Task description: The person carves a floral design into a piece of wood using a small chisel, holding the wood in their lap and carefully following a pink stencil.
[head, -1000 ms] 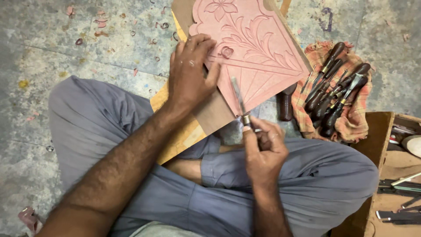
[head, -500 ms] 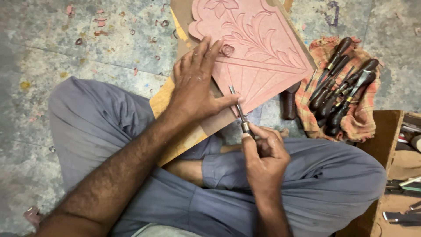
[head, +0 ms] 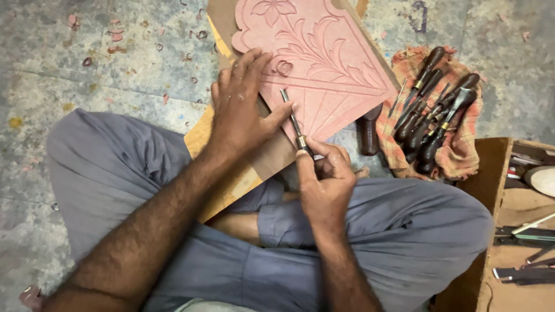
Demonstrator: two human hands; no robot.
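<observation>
A pink carved panel [head: 329, 52] with a flower and leaf relief lies on a wooden board [head: 254, 162] that rests on my crossed legs. My left hand [head: 240, 107] presses flat on the panel's left edge, and its thumb touches the blade of a carving chisel [head: 293, 121]. My right hand [head: 324, 179] grips the chisel's handle just below the brass ferrule. The blade's tip sits on the fluted lower part of the panel.
Several dark-handled chisels [head: 430, 112] lie on a checked cloth [head: 457, 150] at the right. One more dark handle [head: 368, 130] lies beside the panel. A wooden box [head: 520, 231] with tools stands at the lower right. Pink shavings [head: 115, 34] dot the concrete floor.
My left hand slid down the panel's edge and its thumb came onto the blade. The chisel tip moved up onto the fluted carving.
</observation>
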